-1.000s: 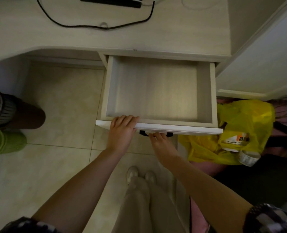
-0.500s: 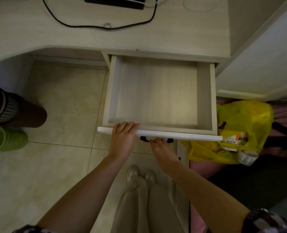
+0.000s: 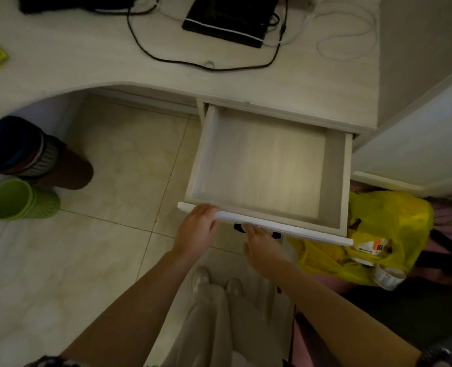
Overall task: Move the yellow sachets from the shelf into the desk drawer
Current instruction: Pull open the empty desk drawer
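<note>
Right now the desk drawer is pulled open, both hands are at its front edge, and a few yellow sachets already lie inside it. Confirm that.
Not quite. The head view shows the desk drawer pulled open, with the left hand on its front edge and the right hand at the dark handle below it, but the inside is bare: no yellow sachets lie in it yet.

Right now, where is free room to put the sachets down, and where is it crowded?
The drawer floor is bare from wall to wall. The left hand rests on its front edge, the right hand at the dark handle. The desk's back is crowded with a black device and cables.
</note>
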